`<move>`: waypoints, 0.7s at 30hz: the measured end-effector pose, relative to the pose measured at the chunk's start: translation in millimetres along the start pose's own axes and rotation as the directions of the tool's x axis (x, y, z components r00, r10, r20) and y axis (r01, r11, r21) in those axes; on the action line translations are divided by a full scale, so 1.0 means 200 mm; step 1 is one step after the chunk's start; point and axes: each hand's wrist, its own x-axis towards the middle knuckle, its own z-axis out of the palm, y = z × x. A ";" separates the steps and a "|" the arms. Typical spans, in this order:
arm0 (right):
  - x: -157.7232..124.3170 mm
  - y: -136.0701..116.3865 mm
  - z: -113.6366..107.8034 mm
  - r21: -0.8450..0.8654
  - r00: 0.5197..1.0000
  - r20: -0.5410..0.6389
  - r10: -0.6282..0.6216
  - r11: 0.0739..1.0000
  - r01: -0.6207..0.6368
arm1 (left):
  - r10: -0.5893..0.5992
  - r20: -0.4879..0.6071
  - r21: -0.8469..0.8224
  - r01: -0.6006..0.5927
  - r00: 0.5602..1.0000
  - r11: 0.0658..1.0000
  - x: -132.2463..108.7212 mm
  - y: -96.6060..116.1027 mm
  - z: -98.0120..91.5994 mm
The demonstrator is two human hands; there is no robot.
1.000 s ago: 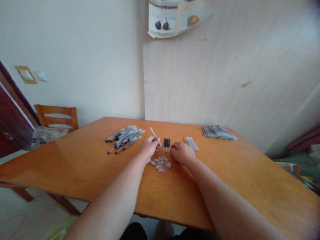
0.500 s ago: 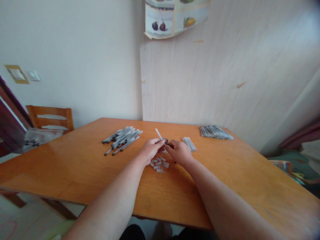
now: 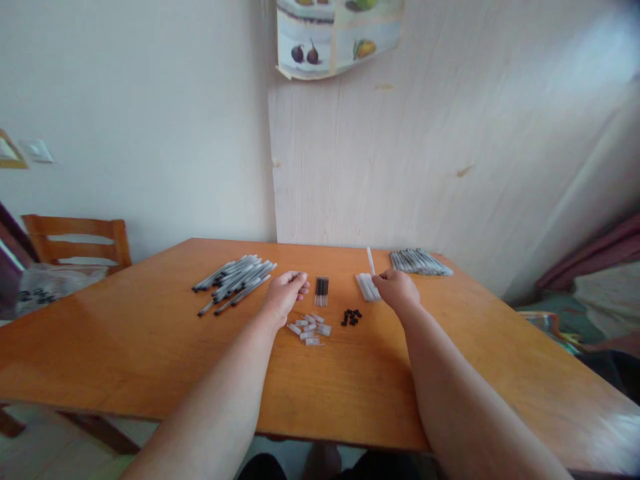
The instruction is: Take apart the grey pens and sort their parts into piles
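My right hand [image 3: 397,288] pinches a whitish pen barrel [image 3: 371,260], which sticks up and away from the fingertips. It is over the right end of a row of pale pen barrels [image 3: 367,288]. My left hand [image 3: 287,293] is closed, thumb against the curled fingers; whatever is inside, if anything, is hidden. Just right of it, dark ink refills [image 3: 321,291] lie side by side. Small clear caps [image 3: 309,329] are scattered below the left hand. Black end plugs [image 3: 351,317] form a little cluster between the two forearms.
A loose heap of pens [image 3: 239,277] with black ends lies on the left of the wooden table [image 3: 200,353]. A flat pack of pens [image 3: 420,261] lies at the back right. A wooden chair [image 3: 75,230] with a plastic bag [image 3: 60,283] stands beyond the left edge.
My hands were together over the middle with a pen barrel between them. They have parted, the right one moving right to the barrel row, uncovering the refills and black plugs.
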 end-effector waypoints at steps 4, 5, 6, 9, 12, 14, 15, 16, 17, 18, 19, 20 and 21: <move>0.05 0.09 -0.01 -0.053 0.994 0.052 0.096 0.994 -0.093 | 0.019 -0.032 0.031 -0.018 0.999 0.999 0.01 -0.01 -0.02; 0.06 0.11 0.00 -0.063 0.991 0.063 0.119 0.991 -0.115 | 0.024 -0.043 0.038 -0.023 0.999 0.999 0.02 -0.01 -0.03; 0.07 0.12 0.00 -0.071 0.988 0.074 0.139 0.988 -0.134 | 0.027 -0.053 0.045 -0.024 0.998 0.999 0.02 -0.01 -0.04; 0.08 0.15 0.03 -0.089 0.979 0.097 0.177 0.982 -0.169 | 0.024 -0.073 0.055 -0.020 0.997 0.998 0.04 -0.02 -0.06; 0.09 0.16 0.05 -0.088 0.975 0.105 0.195 0.978 -0.187 | 0.022 -0.084 0.063 -0.017 0.996 0.998 0.06 -0.04 -0.07; 0.09 0.16 0.07 -0.079 0.973 0.110 0.201 0.978 -0.193 | 0.024 -0.082 0.074 -0.018 0.996 0.997 0.07 -0.05 -0.08; 0.10 0.16 0.07 -0.073 0.973 0.111 0.201 0.978 -0.193 | 0.024 -0.082 0.080 -0.018 0.996 0.997 0.08 -0.06 -0.08; 0.10 0.16 0.07 -0.068 0.974 0.110 0.199 0.979 -0.193 | 0.024 -0.082 0.085 -0.017 0.996 0.996 0.08 -0.06 -0.09; 0.10 0.16 0.08 -0.063 0.974 0.108 0.197 0.979 -0.191 | 0.023 -0.083 0.089 -0.016 0.996 0.996 0.09 -0.07 -0.09; 0.10 0.16 0.08 -0.058 0.975 0.106 0.196 0.980 -0.191 | 0.023 -0.083 0.092 -0.015 0.996 0.996 0.09 -0.07 -0.10; 0.11 0.16 0.08 -0.053 0.975 0.104 0.195 0.980 -0.190 | 0.023 -0.083 0.095 -0.015 0.996 0.995 0.10 -0.07 -0.10; 0.11 0.17 0.08 -0.048 0.976 0.103 0.194 0.981 -0.190 | 0.023 -0.083 0.097 -0.015 0.996 0.995 0.10 -0.08 -0.10; 0.11 0.17 0.08 -0.042 0.976 0.102 0.194 0.981 -0.191 | 0.023 -0.083 0.100 -0.015 0.996 0.995 0.10 -0.08 -0.10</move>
